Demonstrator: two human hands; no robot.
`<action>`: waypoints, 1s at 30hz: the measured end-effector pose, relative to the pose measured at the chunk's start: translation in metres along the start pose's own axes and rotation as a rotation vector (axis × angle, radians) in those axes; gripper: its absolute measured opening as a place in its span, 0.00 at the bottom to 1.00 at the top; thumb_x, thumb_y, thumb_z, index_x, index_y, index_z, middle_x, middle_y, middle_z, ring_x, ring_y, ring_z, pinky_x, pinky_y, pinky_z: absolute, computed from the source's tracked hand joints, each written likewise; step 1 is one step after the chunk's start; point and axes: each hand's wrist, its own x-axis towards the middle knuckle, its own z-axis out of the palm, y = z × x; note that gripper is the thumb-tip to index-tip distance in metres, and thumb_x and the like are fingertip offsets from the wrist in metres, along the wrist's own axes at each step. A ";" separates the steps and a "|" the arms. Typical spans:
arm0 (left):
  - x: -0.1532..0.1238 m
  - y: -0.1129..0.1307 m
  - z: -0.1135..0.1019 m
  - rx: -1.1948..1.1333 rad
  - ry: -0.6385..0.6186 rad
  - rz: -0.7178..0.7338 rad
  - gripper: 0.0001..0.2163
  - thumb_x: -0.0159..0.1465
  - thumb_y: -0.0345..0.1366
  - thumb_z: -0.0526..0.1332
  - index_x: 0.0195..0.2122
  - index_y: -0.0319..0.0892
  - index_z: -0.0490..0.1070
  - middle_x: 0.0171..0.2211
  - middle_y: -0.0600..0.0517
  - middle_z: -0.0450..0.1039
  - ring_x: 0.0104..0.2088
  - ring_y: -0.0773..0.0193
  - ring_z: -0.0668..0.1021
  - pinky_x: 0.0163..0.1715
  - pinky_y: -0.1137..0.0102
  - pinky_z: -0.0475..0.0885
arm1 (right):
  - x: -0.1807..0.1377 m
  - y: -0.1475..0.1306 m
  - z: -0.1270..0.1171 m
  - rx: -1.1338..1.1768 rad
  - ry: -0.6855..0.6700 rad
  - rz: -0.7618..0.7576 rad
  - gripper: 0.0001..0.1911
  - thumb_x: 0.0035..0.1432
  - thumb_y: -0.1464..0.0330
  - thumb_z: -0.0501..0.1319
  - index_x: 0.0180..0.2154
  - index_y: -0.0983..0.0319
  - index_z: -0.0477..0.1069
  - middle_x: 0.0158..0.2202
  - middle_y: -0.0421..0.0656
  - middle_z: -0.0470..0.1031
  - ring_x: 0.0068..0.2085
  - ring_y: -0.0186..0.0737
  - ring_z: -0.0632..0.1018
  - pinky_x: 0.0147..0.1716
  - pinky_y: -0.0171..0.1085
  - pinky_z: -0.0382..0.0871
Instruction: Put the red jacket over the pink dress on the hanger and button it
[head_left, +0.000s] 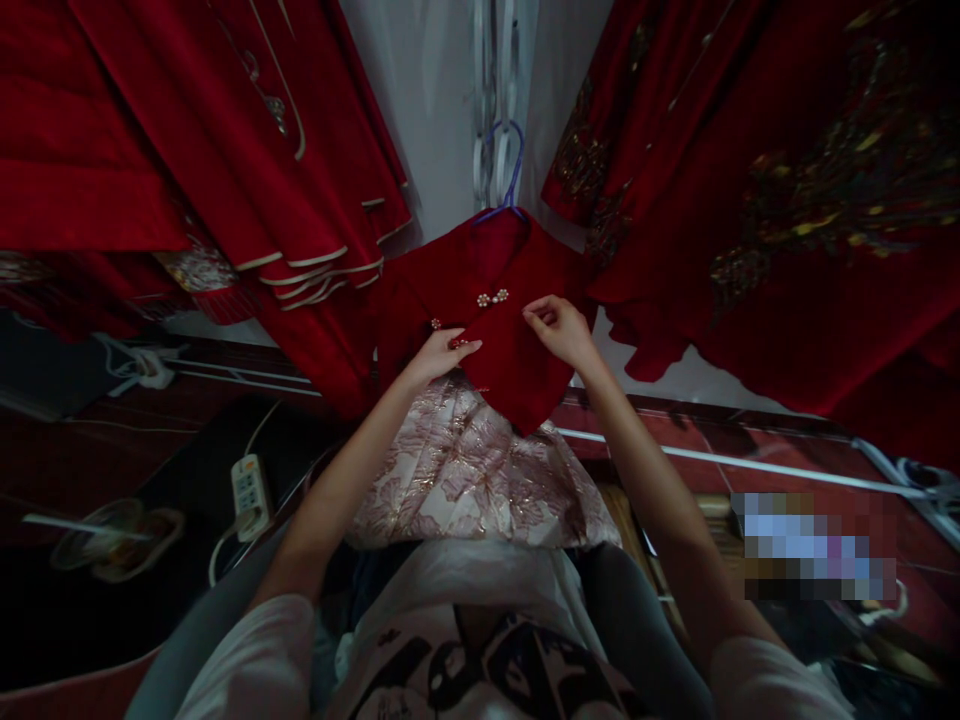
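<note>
A short red top (504, 355) hangs from a purple hanger (513, 175) in front of me. Pearl-like beaded fasteners (493, 299) sit on its front, with smaller bead clusters lower down on the left. My left hand (441, 357) is closed on the top's front edge, thumb lying beside a bead cluster. Over the top's right side, my right hand (559, 328) has thumb and fingertips pinched together; whatever they hold is too small to make out. Below the top, a shiny pink-and-cream floral brocade fabric (487, 470) spreads across my lap.
Red garments with pale edging (292, 230) hang at the left, and embroidered red garments (817, 230) at the right. A white power strip (250, 497) and a plastic bowl (101, 530) lie on a dark surface at the left. A pale metal rail (787, 470) runs low at the right.
</note>
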 end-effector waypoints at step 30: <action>0.018 -0.075 -0.034 0.332 0.670 0.164 0.17 0.51 0.27 0.66 0.40 0.41 0.65 0.41 0.47 0.74 0.40 0.62 0.77 0.34 0.70 0.69 | -0.012 -0.034 0.096 0.414 -0.232 0.075 0.12 0.48 0.72 0.65 0.38 0.62 0.68 0.30 0.39 0.73 0.30 0.33 0.75 0.34 0.34 0.71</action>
